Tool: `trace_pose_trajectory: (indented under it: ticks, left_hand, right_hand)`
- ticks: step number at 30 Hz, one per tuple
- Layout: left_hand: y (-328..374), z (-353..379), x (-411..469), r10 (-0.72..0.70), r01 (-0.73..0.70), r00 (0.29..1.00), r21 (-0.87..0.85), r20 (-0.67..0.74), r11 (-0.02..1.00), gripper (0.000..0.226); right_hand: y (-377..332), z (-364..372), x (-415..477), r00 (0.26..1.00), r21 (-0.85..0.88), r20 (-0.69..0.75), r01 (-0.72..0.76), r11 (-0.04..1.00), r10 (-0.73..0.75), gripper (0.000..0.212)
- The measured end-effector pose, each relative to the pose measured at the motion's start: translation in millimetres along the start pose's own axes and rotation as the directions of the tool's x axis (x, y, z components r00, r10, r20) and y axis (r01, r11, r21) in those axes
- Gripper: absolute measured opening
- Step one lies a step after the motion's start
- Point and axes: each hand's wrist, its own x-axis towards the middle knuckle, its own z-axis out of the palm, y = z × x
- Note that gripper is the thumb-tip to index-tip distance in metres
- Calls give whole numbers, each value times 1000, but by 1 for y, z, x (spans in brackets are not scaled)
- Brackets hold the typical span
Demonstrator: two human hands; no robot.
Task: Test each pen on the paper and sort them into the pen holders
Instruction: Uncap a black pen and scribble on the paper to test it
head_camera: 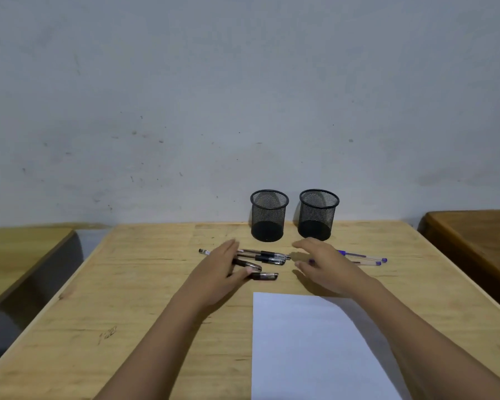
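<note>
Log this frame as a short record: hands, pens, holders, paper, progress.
left hand: open, fingers straight, over the black pens
right hand: open, holding nothing, over the blue pens' left ends
black pens: clustered on the table
blue pens: on the table, further right
holders: left holder and right holder, black mesh, upright, no pens seen inside
paper: white, blank, nearest the person
progress: nothing sorted yet

Black wire-mesh holders (pixel 269 216), clear plastic pens (pixel 264 256), matt wooden table (pixel 145 284), smooth white paper (pixel 306 347).

head cam | looks forward and down — table (pixel 145 284) near (wide-angle)
</note>
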Motion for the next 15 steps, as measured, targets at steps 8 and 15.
trace_pose_trajectory:
  ticks: [8,15]
  left_hand:
    - [-59,-11,-59,-279,274,960,134,24,952,85]
    - [-66,-5,-63,-300,289,953,198,29,937,128]
  right_hand:
    - [-64,34,24,981,11,101,168,986,-168,21]
    - [-80,54,41,969,-118,199,169,978,-144,14]
